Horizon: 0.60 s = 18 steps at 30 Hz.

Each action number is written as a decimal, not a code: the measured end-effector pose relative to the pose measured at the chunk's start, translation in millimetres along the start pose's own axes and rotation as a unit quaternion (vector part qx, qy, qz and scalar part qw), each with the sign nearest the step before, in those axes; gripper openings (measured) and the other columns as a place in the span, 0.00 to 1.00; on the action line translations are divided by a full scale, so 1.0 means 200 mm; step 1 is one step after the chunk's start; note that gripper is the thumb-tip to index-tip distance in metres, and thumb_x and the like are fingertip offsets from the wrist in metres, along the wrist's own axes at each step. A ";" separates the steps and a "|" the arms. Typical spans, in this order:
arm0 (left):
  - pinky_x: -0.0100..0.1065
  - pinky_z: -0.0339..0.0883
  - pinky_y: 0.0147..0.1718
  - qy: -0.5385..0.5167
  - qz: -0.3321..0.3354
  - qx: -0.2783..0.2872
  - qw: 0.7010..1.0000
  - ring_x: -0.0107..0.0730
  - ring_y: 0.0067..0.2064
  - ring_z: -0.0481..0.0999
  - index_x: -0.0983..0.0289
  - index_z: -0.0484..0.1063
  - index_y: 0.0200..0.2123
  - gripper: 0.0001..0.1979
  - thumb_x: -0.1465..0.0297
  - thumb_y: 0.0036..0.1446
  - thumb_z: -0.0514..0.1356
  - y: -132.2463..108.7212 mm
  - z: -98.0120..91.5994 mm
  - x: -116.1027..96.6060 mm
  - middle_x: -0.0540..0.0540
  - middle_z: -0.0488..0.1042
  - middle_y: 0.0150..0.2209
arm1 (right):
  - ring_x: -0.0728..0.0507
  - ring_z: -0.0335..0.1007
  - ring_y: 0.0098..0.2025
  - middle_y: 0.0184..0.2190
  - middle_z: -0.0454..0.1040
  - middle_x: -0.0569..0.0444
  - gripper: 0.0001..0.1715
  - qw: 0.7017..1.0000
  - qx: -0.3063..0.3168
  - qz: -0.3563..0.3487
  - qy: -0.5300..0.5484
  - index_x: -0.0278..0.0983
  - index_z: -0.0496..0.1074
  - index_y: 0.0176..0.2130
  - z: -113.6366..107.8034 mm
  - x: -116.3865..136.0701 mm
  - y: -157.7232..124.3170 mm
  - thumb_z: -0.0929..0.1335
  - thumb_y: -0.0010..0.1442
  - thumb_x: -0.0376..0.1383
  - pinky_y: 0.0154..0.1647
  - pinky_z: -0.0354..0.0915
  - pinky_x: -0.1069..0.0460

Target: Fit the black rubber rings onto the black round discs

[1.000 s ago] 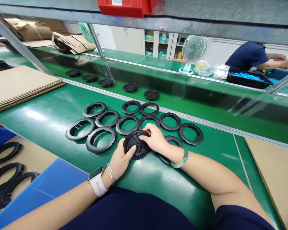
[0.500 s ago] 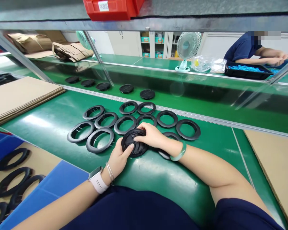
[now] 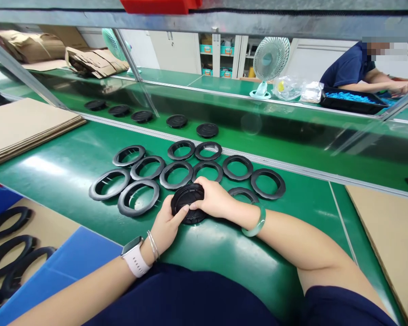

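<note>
Both my hands grip one round black plastic part [image 3: 187, 199], held just above the green table with its ribbed face towards me. My left hand [image 3: 167, 219] holds its left edge, the thumb lying on the face. From the right, my right hand [image 3: 215, 197] wraps the rim, and its thumb meets the left one near the middle. Beyond the part lie several black plastic rings [image 3: 176, 175] on the table. One ring [image 3: 244, 195] is partly covered by my right forearm. Farther back, several black discs [image 3: 207, 130] rest on a green strip.
A blue box [image 3: 85, 253] holding more black rings stands at lower left. Stacked cardboard sheets [image 3: 30, 122] lie at left, another cardboard sheet [image 3: 391, 235] at right. A metal shelf beam [image 3: 245, 22] crosses overhead. Behind are a fan [image 3: 271, 59] and another person [image 3: 350, 70] beside a black tray [image 3: 353, 105].
My right thumb has moved lower on the part's face, close to the left thumb. The part has turned slightly in my hands. The view has tilted a little downward.
</note>
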<state>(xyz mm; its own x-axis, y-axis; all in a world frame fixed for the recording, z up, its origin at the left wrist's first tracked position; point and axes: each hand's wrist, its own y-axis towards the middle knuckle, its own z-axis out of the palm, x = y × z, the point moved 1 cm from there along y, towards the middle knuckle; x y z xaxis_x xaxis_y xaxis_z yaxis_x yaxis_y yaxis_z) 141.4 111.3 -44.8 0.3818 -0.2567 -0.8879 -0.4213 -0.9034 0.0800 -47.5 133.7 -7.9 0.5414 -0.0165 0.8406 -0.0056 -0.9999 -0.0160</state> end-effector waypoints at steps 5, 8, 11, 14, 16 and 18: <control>0.47 0.75 0.42 -0.089 -0.051 0.052 0.993 0.47 0.42 0.79 0.61 0.61 0.51 0.26 0.48 0.61 0.59 -0.02 0.01 -0.01 0.59 0.75 0.44 | 0.42 0.72 0.38 0.36 0.74 0.60 0.28 0.998 0.012 -0.051 -0.019 0.40 0.70 0.41 -0.14 0.07 0.02 0.82 0.43 0.33 0.36 0.63 0.51; 0.46 0.77 0.38 -0.179 -0.086 0.107 0.974 0.48 0.40 0.81 0.60 0.54 0.56 0.31 0.46 0.62 0.58 -0.02 0.00 -0.02 0.62 0.78 0.45 | 0.42 0.72 0.39 0.37 0.74 0.60 0.26 0.988 -0.125 -0.066 -0.067 0.41 0.71 0.43 -0.40 0.01 0.08 0.81 0.48 0.33 0.40 0.65 0.50; 0.46 0.77 0.39 -0.176 -0.084 0.113 0.974 0.49 0.41 0.81 0.60 0.54 0.56 0.33 0.44 0.60 0.59 -0.01 -0.01 0.00 0.63 0.79 0.45 | 0.38 0.69 0.50 0.46 0.75 0.51 0.20 0.931 -0.344 -0.026 -0.122 0.41 0.70 0.51 -0.72 -0.21 0.13 0.72 0.59 0.30 0.54 0.62 0.43; 0.44 0.77 0.38 -0.143 -0.081 0.121 0.979 0.49 0.41 0.81 0.60 0.56 0.56 0.36 0.42 0.58 0.59 0.01 0.00 0.02 0.62 0.79 0.44 | 0.34 0.55 0.66 0.58 0.69 0.43 0.23 0.926 -0.363 0.046 -0.086 0.37 0.73 0.52 -0.97 -0.50 0.12 0.72 0.58 0.25 0.69 0.45 0.38; 0.43 0.77 0.38 -0.131 -0.075 0.126 0.980 0.49 0.42 0.81 0.60 0.57 0.56 0.37 0.40 0.56 0.60 0.02 0.00 0.04 0.62 0.79 0.43 | 0.33 0.54 0.67 0.58 0.71 0.42 0.22 0.931 -0.354 0.070 -0.051 0.35 0.76 0.48 -1.07 -0.65 0.08 0.76 0.53 0.27 0.70 0.43 0.37; 0.42 0.77 0.37 -0.141 -0.070 0.127 0.979 0.49 0.41 0.81 0.59 0.57 0.55 0.37 0.39 0.54 0.60 0.04 0.01 0.05 0.61 0.79 0.42 | 0.35 0.58 0.66 0.57 0.72 0.43 0.18 0.920 -0.384 0.072 -0.021 0.35 0.77 0.48 -1.13 -0.72 0.00 0.76 0.57 0.32 0.70 0.48 0.39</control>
